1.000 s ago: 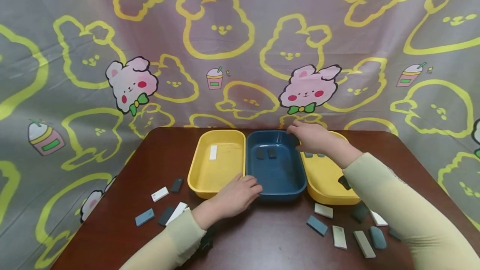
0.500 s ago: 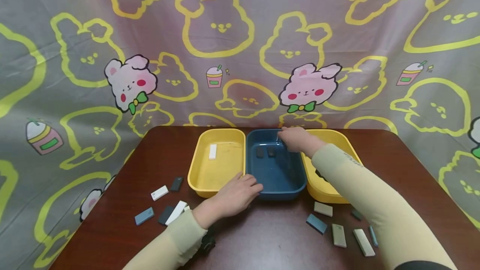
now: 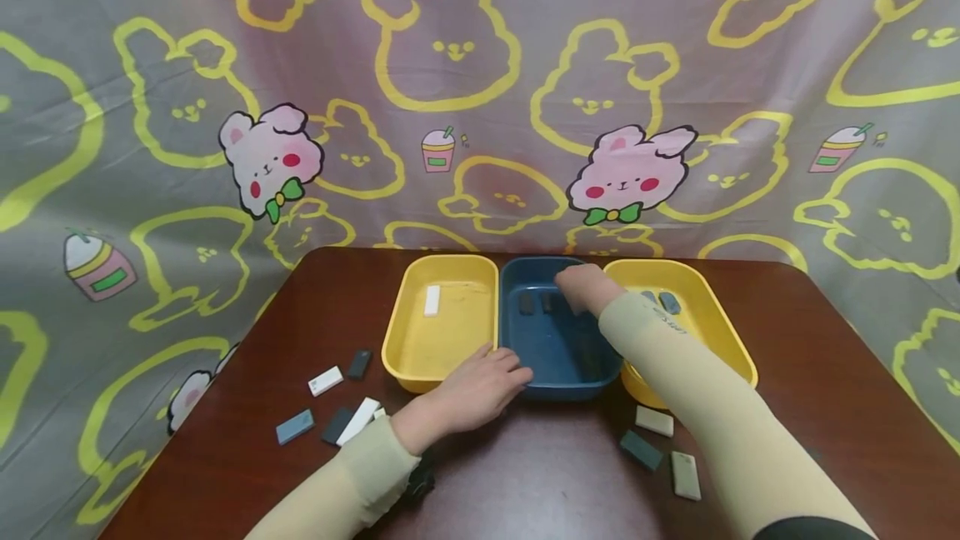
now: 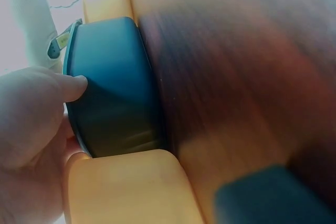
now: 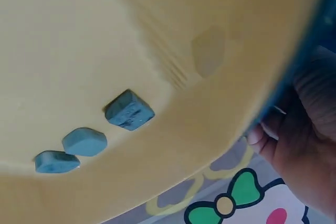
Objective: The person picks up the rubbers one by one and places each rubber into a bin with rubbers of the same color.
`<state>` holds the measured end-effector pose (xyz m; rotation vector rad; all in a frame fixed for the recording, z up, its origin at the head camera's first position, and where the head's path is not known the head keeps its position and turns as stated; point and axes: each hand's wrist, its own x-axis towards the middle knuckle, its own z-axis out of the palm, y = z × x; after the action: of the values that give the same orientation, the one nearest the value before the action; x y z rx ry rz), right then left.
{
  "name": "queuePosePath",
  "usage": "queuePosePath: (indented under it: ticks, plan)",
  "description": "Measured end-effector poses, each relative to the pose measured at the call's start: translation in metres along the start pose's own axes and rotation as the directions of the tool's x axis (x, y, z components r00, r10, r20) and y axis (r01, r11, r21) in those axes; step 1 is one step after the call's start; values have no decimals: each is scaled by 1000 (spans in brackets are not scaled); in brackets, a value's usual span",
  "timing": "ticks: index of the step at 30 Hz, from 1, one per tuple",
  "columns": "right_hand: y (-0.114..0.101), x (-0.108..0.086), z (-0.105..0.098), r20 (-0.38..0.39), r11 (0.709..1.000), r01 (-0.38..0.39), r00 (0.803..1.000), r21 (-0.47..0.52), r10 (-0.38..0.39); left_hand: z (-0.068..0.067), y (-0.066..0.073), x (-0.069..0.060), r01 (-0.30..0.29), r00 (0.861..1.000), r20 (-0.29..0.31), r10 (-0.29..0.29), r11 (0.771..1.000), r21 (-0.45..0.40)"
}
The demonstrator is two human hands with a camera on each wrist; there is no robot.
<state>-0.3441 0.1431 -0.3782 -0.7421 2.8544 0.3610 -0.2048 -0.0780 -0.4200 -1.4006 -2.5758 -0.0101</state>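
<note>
My left hand [image 3: 480, 386] grips the front left of the blue tray [image 3: 555, 361]; in the left wrist view its thumb [image 4: 73, 87] presses the outer wall, fingers behind the rim. My right hand [image 3: 583, 286] reaches into the back right of that tray, beside two dark blocks [image 3: 527, 303]. Its fingers are bent in the right wrist view, and whatever lies between them is hidden. In the right yellow tray [image 3: 720, 332] lie several blue-grey blocks [image 5: 130, 110], partly behind my right sleeve. The left yellow tray [image 3: 442, 357] bears one white block [image 3: 432, 301].
On the brown table [image 3: 540, 482], several white, blue and dark blocks [image 3: 296, 427] lie left of my left forearm. Beige and dark blocks [image 3: 655, 421] lie front right, some covered by my right arm. A patterned cloth [image 3: 480, 107] hangs behind the trays.
My right hand has moved left from the rim by the right yellow tray and down into the blue tray. My left hand keeps its place. The head view has shifted slightly.
</note>
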Motion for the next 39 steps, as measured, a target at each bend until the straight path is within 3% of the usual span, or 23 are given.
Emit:
queuePosePath:
  ticks: [8, 12, 17, 26, 35, 39]
  plan:
    - [6, 0, 5, -10, 999, -41, 999, 35, 42, -1, 1, 4, -11, 1000, -6, 11, 1000, 3]
    - [5, -3, -3, -10, 996, -50, 999, 76, 51, -1, 2, 4, -13, 1000, -6, 13, 1000, -2]
    - [3, -14, -19, -78, 997, -11, 997, 76, 17, 0, 1, 2, -5, 1000, -4, 5, 1000, -13]
    - [-10, -66, -49, -176, 978, 116, 981, 175, -85, 0, 1, 0, 8, 1000, 6, -8, 1000, -30]
    - [-29, -119, -43, -327, 947, 257, 927, 194, -185, -5, -2, 1, 12, 999, 31, -11, 1000, -22]
    - [-42, -132, -33, -353, 944, 274, 915, 186, -196, -16, -10, -6, 25, 1000, -7, -25, 998, -50]
